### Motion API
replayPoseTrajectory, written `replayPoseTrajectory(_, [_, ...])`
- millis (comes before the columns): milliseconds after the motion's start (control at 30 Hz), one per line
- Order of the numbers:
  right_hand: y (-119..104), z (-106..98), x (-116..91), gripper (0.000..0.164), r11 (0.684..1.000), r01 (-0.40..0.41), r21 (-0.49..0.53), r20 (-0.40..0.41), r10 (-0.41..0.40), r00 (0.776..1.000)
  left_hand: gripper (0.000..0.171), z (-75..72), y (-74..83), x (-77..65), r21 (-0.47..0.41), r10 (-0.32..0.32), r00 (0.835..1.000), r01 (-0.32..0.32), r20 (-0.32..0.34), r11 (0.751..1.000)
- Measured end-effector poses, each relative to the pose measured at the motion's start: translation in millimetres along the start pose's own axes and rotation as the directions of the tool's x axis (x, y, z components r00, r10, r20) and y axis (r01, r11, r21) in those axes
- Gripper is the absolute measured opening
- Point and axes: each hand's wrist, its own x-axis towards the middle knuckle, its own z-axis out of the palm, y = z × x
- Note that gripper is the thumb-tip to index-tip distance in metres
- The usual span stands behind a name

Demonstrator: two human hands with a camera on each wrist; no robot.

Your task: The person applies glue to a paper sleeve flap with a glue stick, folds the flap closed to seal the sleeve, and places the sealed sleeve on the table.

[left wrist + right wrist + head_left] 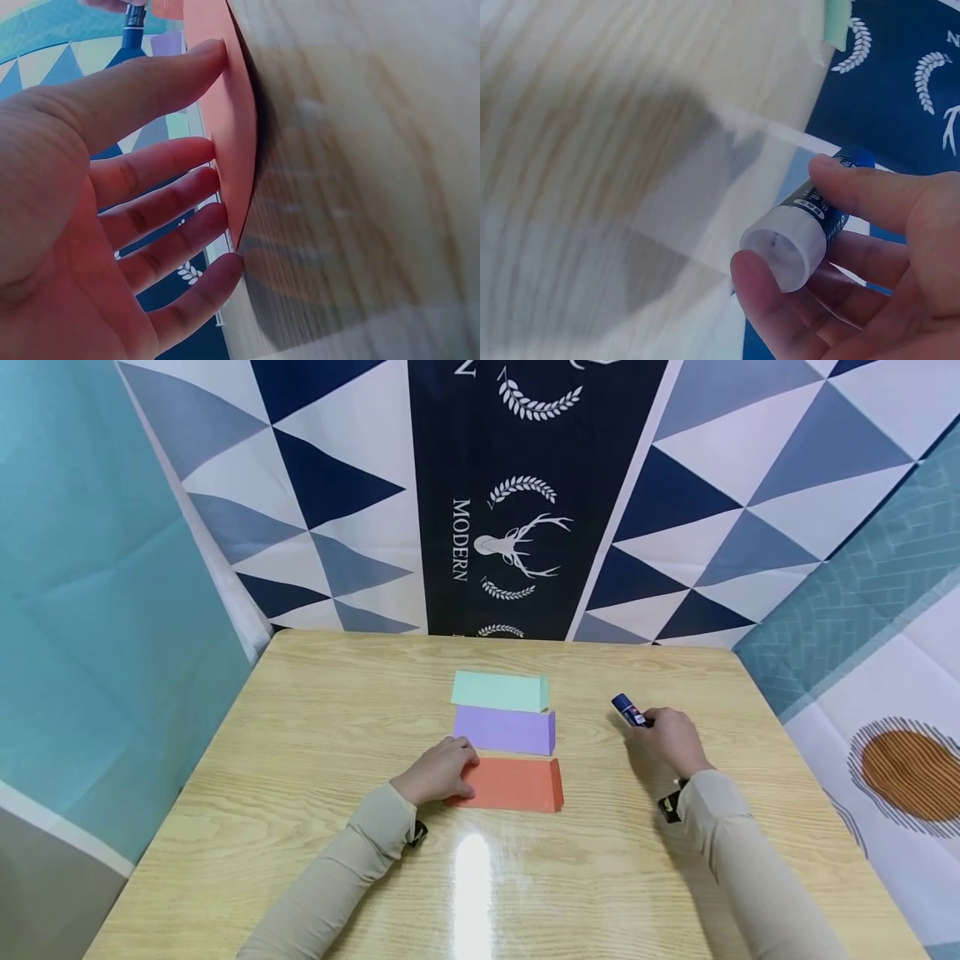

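My left hand (437, 770) touches the left end of an orange-red strip of paper (519, 784) lying on the table. In the left wrist view, the thumb and fingertips of the left hand (67, 187) rest on the orange-red paper (226, 112), fingers spread and fairly straight. To the right, my right hand (672, 741) holds a dark blue glue stick (628, 710) tilted above the table. Close up in the right wrist view, fingers and thumb grip the glue stick (814, 206), whose whitish end faces the camera.
Behind the orange-red paper lie a purple strip (504, 729) and a mint green strip (497, 690), each with a folded right end. The wooden table (300, 710) ends at a patterned cloth (360, 502) at the back. A teal cloth (112, 568) hangs at the left.
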Motion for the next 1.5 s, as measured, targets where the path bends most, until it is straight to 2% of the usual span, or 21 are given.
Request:
replayPoseTrajectory(233, [-12.3, -2.2, -0.5, 0.038, 0.997, 0.067, 0.034, -0.053, -0.065, 0.996, 0.044, 0.5, -0.1, 0.3, 0.009, 0.002, 1.000, -0.002, -0.008, 1.000])
replayPoseTrajectory(467, [-23.8, -3.2, 1.3, 0.044, 0.995, 0.063, 0.076, -0.037, -0.061, 0.997, 0.044, -0.7, -1.5, 1.1, 0.003, 0.002, 1.000, -0.002, -0.003, 1.000])
replayPoseTrajectory(733, [-37.9, -1.7, -0.3, 0.037, 0.985, 0.134, 0.104, -0.068, -0.128, 0.989, 0.036, 0.9, -1.7, 1.1, 0.007, -0.001, 1.000, 0.001, 0.008, 1.000])
replayPoseTrajectory(900, [-49.0, -3.5, -3.8, 0.038, 0.981, 0.146, 0.132, -0.054, -0.140, 0.989, 0.034, 0.2, -1.3, 0.2, 0.005, -0.002, 1.000, 0.002, 0.006, 1.000])
replayPoseTrajectory(1233, [-77.0, -11.4, -8.6, 0.039, 0.965, 0.205, 0.164, -0.043, -0.201, 0.979, 0.034, 1.3, -1.0, -0.1, 0.013, -0.001, 1.000, 0.001, -0.017, 1.000])
replayPoseTrajectory(1500, [-87.0, -7.9, -13.5, 0.034, 0.940, 0.260, 0.222, -0.057, -0.254, 0.966, 0.039, 1.4, 2.2, -3.0, -0.012, -0.023, 1.000, 0.022, -0.012, 1.000])
